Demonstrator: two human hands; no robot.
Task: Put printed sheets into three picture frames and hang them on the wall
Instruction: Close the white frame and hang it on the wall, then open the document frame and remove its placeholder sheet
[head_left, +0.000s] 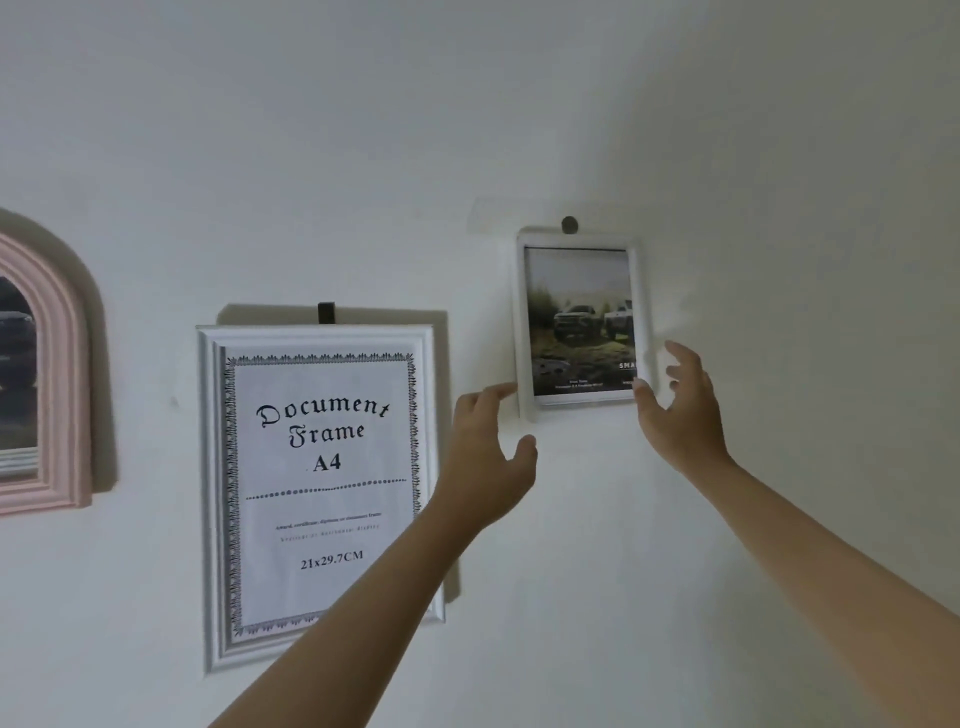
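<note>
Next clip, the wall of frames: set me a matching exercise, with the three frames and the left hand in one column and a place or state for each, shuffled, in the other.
Things
1. pink arched frame
2. large white frame
3. small white frame
4. left hand

Places or states
A. holds a sheet reading "Document Frame A4"
B. fingertips at the lower left corner of a frame
C. cut off by the left edge of the view
D. hangs under a round hook, with a picture of trucks

Pairs: 1-C, 2-A, 3-D, 4-B

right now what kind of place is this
Probably a room in a home: a plain white wall hung with a pink arched frame, a document frame and a small photo frame.
</note>
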